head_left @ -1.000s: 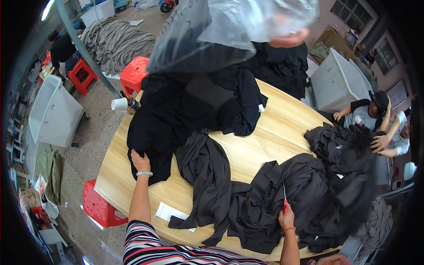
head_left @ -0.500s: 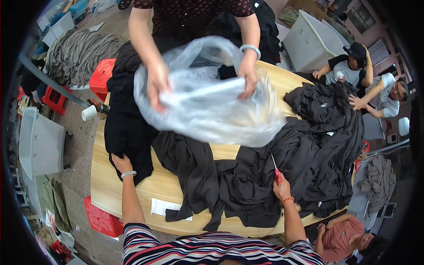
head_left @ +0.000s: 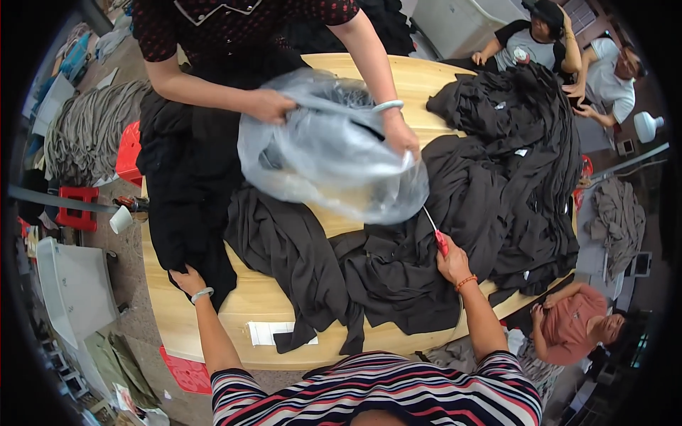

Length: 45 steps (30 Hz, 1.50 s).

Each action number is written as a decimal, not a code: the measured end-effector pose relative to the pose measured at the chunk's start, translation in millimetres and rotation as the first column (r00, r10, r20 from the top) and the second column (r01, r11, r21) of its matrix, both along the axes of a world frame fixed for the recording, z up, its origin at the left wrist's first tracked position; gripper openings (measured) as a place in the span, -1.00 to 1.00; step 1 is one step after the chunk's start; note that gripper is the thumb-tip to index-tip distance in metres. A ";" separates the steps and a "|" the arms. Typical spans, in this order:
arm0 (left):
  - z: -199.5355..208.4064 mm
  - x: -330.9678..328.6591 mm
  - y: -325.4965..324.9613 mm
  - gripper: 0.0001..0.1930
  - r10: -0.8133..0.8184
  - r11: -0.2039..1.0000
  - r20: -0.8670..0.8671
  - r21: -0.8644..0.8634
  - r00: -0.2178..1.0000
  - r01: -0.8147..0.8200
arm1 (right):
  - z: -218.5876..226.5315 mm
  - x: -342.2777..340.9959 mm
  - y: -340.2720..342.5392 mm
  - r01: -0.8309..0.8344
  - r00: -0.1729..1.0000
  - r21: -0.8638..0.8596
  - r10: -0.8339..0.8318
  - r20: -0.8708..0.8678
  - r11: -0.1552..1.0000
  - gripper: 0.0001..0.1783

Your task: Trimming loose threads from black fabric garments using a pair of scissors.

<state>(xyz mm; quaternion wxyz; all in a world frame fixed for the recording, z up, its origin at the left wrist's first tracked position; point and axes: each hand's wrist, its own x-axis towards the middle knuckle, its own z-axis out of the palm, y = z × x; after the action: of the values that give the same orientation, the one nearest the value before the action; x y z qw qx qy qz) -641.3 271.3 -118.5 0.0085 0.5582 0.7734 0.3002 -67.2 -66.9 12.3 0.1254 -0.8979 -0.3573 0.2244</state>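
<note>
My left hand (head_left: 187,281) grips the edge of a black garment (head_left: 188,192) that hangs over the table's left side. Red-handled scissors (head_left: 442,243) are in my right hand (head_left: 453,263), their thin metal blade pointing away from me over dark grey cloth (head_left: 405,284). Across the table another person's two hands hold a clear plastic bag (head_left: 327,149), blurred by motion. The bag's lower right edge hangs close to the scissors' tip. More dark grey cloth (head_left: 280,248) lies crumpled between my hands.
The wooden table (head_left: 170,326) carries a large heap of dark garments (head_left: 526,184) at right and a white paper (head_left: 270,334) near me. Seated people are at the right. Red stools (head_left: 186,370), a white bin (head_left: 74,284) and a pole (head_left: 64,200) with a paper cup (head_left: 121,219) stand left.
The other person has leaned to the left and shifted the plastic bag, one hand now higher than the other. My view has shifted slightly; both my hands keep their hold.
</note>
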 end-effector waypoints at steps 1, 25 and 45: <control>0.5 -1.4 0.5 -0.38 -0.001 1.000 0.003 0.012 1.000 0.001 | -0.1 -0.2 0.6 0.007 1.000 -0.002 -0.007 -0.009 1.000 -0.49; 218.2 189.9 50.3 -0.50 -0.590 0.787 0.793 0.522 0.151 0.330 | -3.3 -2.4 -2.9 -0.001 0.999 0.062 0.003 -0.032 0.998 -0.48; 235.9 332.9 81.5 -0.55 -0.569 0.507 -0.287 0.615 0.771 0.604 | -3.5 0.9 -8.6 -0.009 0.999 0.078 0.013 -0.051 0.997 -0.50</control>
<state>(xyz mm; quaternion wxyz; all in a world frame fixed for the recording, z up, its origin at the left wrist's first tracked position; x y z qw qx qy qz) -308.4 352.8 117.3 -0.1127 0.7559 0.3736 0.5257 -66.3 -75.4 8.7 0.1683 -0.8843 -0.3673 0.2340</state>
